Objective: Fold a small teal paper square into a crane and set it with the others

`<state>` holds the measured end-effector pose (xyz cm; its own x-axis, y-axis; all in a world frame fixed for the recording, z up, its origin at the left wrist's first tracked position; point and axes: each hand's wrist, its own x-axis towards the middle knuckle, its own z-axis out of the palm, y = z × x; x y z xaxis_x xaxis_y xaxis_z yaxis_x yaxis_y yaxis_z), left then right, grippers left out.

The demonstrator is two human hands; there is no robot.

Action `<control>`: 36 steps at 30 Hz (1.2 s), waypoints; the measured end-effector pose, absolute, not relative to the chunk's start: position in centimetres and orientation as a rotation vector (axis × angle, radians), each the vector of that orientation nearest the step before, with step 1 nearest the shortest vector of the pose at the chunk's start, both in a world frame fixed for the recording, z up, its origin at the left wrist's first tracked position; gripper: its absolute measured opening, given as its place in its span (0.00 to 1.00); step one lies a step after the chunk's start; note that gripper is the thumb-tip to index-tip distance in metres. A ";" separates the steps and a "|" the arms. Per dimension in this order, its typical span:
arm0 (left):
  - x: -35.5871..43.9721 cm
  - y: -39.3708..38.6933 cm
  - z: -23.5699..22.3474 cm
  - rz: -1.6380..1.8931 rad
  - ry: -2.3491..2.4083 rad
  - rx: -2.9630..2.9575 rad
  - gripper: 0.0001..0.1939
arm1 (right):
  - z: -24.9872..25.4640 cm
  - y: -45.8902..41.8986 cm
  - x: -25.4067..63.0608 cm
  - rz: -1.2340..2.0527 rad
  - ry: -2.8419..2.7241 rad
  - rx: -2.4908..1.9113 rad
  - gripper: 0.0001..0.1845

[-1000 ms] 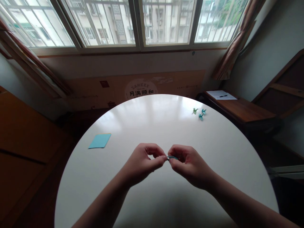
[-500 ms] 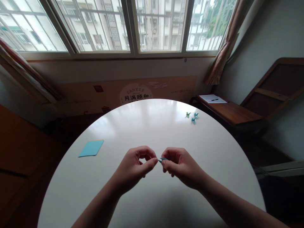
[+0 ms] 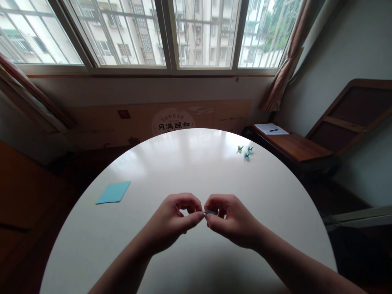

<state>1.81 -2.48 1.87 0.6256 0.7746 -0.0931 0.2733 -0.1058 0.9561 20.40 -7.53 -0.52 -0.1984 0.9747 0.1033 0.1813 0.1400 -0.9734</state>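
A small folded piece of blue paper (image 3: 210, 212) is pinched between my two hands above the table. My left hand (image 3: 180, 214) is closed, thumb and forefinger gripping the paper's left tip. On its other side, my right hand (image 3: 228, 216) is closed with the thumb and forefinger at the paper, hiding part of it. To the left on the table lies a stack of blue square paper (image 3: 113, 192). Three small folded paper birds, one green (image 3: 240, 149) and two blue (image 3: 247, 156), stand at the back right.
The round white table (image 3: 171, 171) fills the middle of the view. Beyond its right edge is a wooden chair (image 3: 294, 145) with a sheet of paper (image 3: 269, 129) and a pen on it. A printed cardboard panel (image 3: 137, 122) stands below the window.
My hands have come closer together. My right fingers have shifted on the folded paper, which now lies flatter between the fingertips. The view has moved slightly.
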 end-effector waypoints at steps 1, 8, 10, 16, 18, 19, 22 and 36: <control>1.8 -2.5 1.9 0.537 0.873 1.665 0.11 | -0.5 -7.5 20.4 1.181 -1.531 -1.154 0.02; 2.0 -2.3 1.8 0.547 0.899 1.484 0.12 | -1.0 -6.6 20.6 1.562 -1.170 -1.060 0.05; 1.9 -2.2 1.7 0.586 0.894 1.486 0.12 | -1.2 -6.6 20.6 1.654 -1.050 -1.002 0.08; 1.9 -2.3 1.8 0.762 0.854 1.608 0.10 | -1.4 -6.7 20.8 1.825 -0.864 -0.880 0.14; 2.0 -2.4 1.7 0.781 0.833 1.587 0.09 | -1.5 -6.7 20.9 1.861 -0.852 -0.873 0.15; 2.0 -2.5 1.7 0.779 0.827 1.567 0.09 | -1.5 -6.7 20.9 1.875 -0.852 -0.871 0.16; 2.0 -2.5 1.5 0.764 0.812 1.495 0.10 | -1.6 -6.7 20.8 1.908 -0.843 -0.857 0.17; 2.1 -2.6 1.6 0.703 0.758 1.394 0.12 | -2.2 -6.7 21.0 2.000 -0.835 -0.784 0.15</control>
